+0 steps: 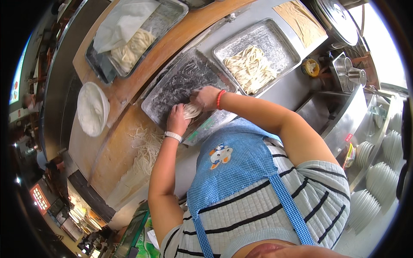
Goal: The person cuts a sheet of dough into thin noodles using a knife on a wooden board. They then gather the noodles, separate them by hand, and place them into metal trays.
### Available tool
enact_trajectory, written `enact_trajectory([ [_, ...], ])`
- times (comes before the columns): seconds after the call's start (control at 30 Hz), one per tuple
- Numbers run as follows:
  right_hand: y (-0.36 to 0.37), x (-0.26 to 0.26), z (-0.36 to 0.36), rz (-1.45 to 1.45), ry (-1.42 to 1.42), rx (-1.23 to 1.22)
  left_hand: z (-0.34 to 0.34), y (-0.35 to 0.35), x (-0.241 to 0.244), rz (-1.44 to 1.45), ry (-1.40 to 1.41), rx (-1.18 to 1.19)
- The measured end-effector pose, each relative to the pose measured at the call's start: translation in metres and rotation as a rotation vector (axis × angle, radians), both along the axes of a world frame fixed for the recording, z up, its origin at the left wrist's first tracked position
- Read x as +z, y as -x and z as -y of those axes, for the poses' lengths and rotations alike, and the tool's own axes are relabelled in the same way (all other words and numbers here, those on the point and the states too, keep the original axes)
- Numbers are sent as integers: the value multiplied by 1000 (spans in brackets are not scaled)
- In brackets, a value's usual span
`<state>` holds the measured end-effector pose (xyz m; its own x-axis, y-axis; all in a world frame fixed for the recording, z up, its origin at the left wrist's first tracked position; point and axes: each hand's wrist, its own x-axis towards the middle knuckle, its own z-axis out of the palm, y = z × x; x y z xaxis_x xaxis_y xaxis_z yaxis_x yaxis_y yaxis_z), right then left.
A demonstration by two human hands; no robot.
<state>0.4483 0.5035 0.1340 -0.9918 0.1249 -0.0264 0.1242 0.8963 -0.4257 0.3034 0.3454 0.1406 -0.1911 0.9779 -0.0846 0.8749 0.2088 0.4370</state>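
Observation:
Both hands are over the near edge of a floured metal tray [174, 77]. My left hand [177, 118], with a white band at the wrist, grips one side of a bundle of fresh noodles [192, 111]. On the bundle's other side, my right hand [205, 98], wearing a red bead bracelet, has its fingers closed on it. A second floured metal tray [274, 42], holding a pile of thick noodles [250, 68], lies beside the first. Thin loose noodles [146, 150] are spread on the wooden board [113, 154] by my left forearm.
A white bowl of flour [93, 109] stands on the wooden worktop. Further back, a tray [171, 22] holds more noodles [134, 48] partly under a white cloth [124, 25]. Stacked white plates [382, 179] and a metal-walled unit [345, 119] are at the right.

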Motion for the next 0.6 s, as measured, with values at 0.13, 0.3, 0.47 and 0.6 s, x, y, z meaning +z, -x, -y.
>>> enact_trajectory([
  [0.13,-39,38,-45,-71,183,-179,-59,-11,42,221,-61,-79],
  [0.3,-84,82,-122,-63,28,-337,-160,-47,56,242,-152,-129],
  [0.47,-83,46,-151,111,-63,-486,-202,-57,4,50,-38,-136],
  [0.6,-83,-4,-152,69,-154,-526,-204,-64,-27,-359,10,-156],
])
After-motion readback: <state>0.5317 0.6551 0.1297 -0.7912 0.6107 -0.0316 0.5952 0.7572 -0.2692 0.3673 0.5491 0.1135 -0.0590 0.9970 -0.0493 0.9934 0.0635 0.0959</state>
